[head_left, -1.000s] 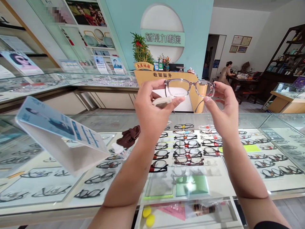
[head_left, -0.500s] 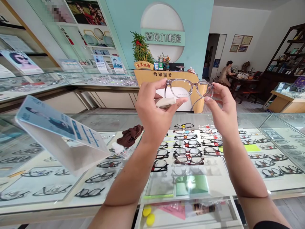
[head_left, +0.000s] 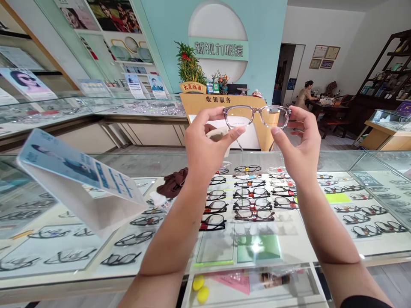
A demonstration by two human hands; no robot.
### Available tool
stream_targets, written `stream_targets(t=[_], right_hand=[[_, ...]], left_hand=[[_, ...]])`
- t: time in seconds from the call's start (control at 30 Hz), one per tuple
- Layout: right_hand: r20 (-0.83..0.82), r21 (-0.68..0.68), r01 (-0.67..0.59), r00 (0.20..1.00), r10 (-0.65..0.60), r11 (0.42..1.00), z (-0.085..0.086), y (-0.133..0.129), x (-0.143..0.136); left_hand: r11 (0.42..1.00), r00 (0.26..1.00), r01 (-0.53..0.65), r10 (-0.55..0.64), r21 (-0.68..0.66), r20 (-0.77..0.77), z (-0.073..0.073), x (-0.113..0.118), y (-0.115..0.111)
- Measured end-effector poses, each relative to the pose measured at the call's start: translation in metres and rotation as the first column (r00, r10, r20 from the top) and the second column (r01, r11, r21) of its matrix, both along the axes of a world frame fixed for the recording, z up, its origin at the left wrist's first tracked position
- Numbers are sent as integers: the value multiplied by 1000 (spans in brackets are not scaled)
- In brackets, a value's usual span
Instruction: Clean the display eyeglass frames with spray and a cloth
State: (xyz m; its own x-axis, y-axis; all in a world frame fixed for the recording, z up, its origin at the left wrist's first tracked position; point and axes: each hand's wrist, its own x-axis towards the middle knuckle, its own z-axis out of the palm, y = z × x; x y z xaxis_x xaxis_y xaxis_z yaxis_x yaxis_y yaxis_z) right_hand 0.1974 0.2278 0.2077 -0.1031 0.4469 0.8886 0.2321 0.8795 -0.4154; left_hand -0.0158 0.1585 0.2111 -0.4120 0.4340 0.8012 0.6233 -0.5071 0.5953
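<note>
A pair of eyeglasses (head_left: 257, 110) with a clear greyish frame is held up above the glass counter, its lenses upright. My left hand (head_left: 205, 143) pinches the left end of the frame between thumb and fingers. A pale cloth (head_left: 219, 133) is tucked in the same palm, partly hidden by the fingers. At the other end, my right hand (head_left: 300, 143) grips the frame, its thumb at the lower rim of the right lens. The temples point down and away behind the lenses, mostly out of sight. Faint print shows on both lenses.
Rows of eyeglasses (head_left: 253, 193) lie inside the glass display counter (head_left: 212, 267). On its top at left stand a folded card sign (head_left: 80, 171), a brown cloth (head_left: 172, 183) and a small white bottle (head_left: 159, 200). Beyond are a wooden cashier desk (head_left: 221, 101) and a seated person (head_left: 304, 96).
The eyeglasses have turned to face more squarely, with both lenses now level. The right end has moved slightly right, and the left hand's cloth hangs a little lower.
</note>
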Motion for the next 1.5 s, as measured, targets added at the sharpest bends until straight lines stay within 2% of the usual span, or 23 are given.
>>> stream_targets(t=[0.1,0.17,0.53,0.73,0.9,1.13,1.27,1.37,1.5], right_hand=[[-24,111,62,998,-60,992,2,-6,-1],[-29,135,85,996,-81,987,3,-8,-2],[-18,65,61,998,-59,996,3,-13,-2],[34,-82,-24,999,27,996,2,-4,-1],[59,-241,-130,987,148,962,-1,12,-2],[52,-305,-201,973,227,931,-4,18,-3],[49,-226,-176,980,192,958,-4,18,-4],[25,-105,-108,993,111,989,-5,17,-7],[18,28,-30,999,29,999,-8,17,-12]], left_hand=[[996,997,81,-80,-30,23,2,-8,4],[993,993,111,-110,-40,36,3,-10,6],[981,985,167,-161,-97,64,3,-12,6],[999,999,33,-33,19,-18,-3,-11,5],[987,987,-94,110,133,-116,-8,-4,-1],[959,945,-213,251,188,-212,-6,4,-6],[947,926,-240,289,211,-244,-7,3,-3],[963,945,-196,236,184,-226,-7,1,0],[984,982,-113,132,141,-135,-7,1,1]])
